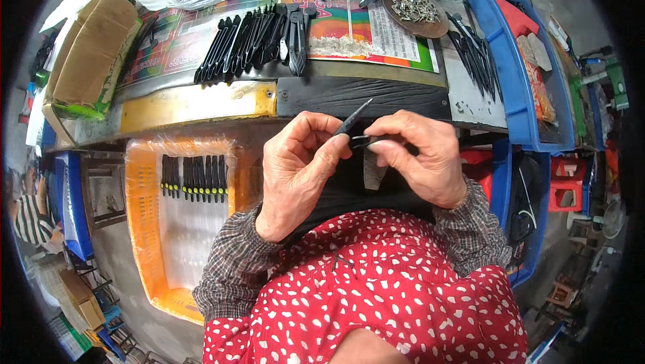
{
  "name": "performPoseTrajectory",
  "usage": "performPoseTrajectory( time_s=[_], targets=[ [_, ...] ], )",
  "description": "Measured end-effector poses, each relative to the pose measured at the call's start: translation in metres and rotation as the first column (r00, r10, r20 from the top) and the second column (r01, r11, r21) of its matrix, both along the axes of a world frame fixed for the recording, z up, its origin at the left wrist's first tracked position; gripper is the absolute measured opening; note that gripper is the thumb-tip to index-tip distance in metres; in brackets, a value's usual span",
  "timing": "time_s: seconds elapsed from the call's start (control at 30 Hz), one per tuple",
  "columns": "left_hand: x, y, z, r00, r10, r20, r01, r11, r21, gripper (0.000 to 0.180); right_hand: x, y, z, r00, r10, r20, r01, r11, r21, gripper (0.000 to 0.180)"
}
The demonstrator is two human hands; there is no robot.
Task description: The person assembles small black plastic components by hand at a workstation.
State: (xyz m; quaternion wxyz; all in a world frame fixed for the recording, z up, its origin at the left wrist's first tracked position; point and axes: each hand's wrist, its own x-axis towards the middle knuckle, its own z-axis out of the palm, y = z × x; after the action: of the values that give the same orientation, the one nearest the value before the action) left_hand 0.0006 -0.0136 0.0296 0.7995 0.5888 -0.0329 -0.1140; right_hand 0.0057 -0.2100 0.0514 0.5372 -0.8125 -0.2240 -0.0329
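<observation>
In front of my chest, my left hand is closed, pinching a slender dark piece with a pointed, shiny tip between thumb and fingers. The tip points up and to the right. Close beside it my right hand is also closed, its thumb and fingers pinching a thin black piece with a shiny edge. The two pieces meet or overlap near my left fingertips; whether they are joined I cannot tell. Beyond the hands, a row of slim black tool parts lies on the bench.
Small metal pins fill a round brown dish; black pointed parts lie nearby. An orange crate at left holds black pieces with yellow-green dots. A cardboard box and a blue tray flank the bench's wooden front edge.
</observation>
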Motion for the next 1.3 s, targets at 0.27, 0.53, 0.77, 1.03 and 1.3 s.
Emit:
performPoseTrajectory(
  time_s=[0.27,0.53,0.77,1.03,1.3],
  targets=[
    [-0.005,-0.001,0.001,0.925,0.001,0.380,-0.167,0.899,0.405,0.012,0.005,-0.004,0.014,0.975,-0.070,0.210,0.082,0.995,-0.049,0.020],
    [-0.002,0.003,-0.005,0.748,-0.106,0.656,-0.331,0.797,0.506,0.022,0.008,-0.007,0.013,0.997,0.018,0.069,-0.012,0.996,-0.087,0.019],
    [-0.003,0.006,-0.007,0.687,-0.139,0.714,-0.379,0.769,0.515,0.023,0.006,-0.006,0.014,0.987,0.052,-0.154,-0.058,0.998,-0.039,0.013],
    [0.001,0.007,-0.013,0.646,-0.142,0.750,-0.411,0.763,0.498,0.024,0.012,-0.004,0.014,0.982,0.095,-0.163,-0.108,0.992,-0.073,0.012],
    [0.002,0.008,-0.013,0.658,-0.181,0.731,-0.382,0.756,0.532,0.025,0.017,-0.007,0.009,0.978,0.170,-0.123,-0.182,0.979,-0.093,0.009]
  ],
)
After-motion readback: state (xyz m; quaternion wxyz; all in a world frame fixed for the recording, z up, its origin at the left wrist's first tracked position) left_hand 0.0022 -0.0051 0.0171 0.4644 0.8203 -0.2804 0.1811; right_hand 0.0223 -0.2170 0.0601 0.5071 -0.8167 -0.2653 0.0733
